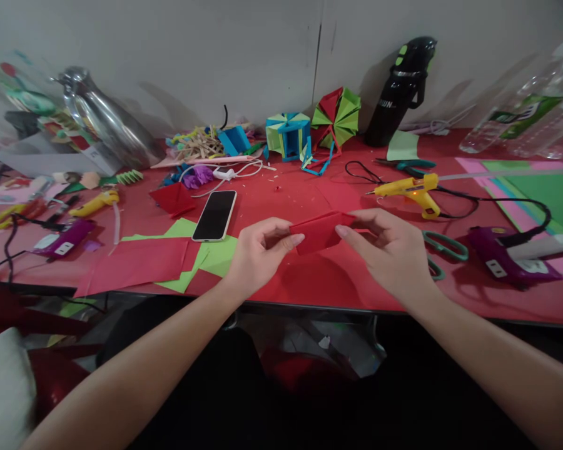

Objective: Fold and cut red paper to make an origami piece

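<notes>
A folded piece of red paper (319,234) is held up just over the table near its front edge. My left hand (261,251) pinches its left end between thumb and fingers. At the right end, my right hand (388,247) grips it the same way, thumb on the near face. Left of my left hand lies a phone (214,215) with a dark screen. Beyond it is another folded red paper piece (173,199). Green scissors (445,245) lie beside my right hand, partly hidden by it.
A yellow glue gun (410,192) with a lit orange light lies right of centre, its cord running to a purple power strip (511,256). Red sheets (141,265) and green sheets lie at left. A black bottle (398,90), steel jug (107,119) and paper models (288,134) stand by the wall.
</notes>
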The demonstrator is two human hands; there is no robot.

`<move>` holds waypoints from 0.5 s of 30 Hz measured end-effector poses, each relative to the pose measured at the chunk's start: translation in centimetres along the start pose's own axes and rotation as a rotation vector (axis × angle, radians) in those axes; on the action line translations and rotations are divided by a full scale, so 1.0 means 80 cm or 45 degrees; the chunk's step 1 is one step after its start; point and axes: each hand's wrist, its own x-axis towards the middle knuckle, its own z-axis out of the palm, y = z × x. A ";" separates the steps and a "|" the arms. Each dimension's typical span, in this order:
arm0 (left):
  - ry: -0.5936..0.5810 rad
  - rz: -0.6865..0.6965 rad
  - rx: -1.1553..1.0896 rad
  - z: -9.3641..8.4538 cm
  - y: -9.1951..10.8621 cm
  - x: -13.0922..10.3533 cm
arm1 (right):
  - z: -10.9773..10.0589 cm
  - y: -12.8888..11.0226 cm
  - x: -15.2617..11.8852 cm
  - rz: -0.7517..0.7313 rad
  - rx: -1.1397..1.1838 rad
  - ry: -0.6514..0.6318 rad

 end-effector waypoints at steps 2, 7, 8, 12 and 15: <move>0.028 0.022 0.063 0.002 0.002 -0.001 | 0.000 -0.004 -0.002 -0.072 -0.068 0.019; -0.001 -0.050 0.041 0.004 0.005 -0.002 | 0.000 -0.010 -0.003 -0.180 -0.149 -0.102; -0.010 -0.056 0.034 0.004 0.004 -0.002 | 0.000 -0.010 -0.004 -0.190 -0.130 -0.111; -0.022 -0.015 0.070 0.002 -0.004 -0.002 | 0.000 -0.006 -0.006 -0.194 -0.058 -0.102; -0.046 0.016 0.113 0.000 -0.012 -0.003 | -0.001 -0.007 -0.006 -0.269 -0.127 -0.130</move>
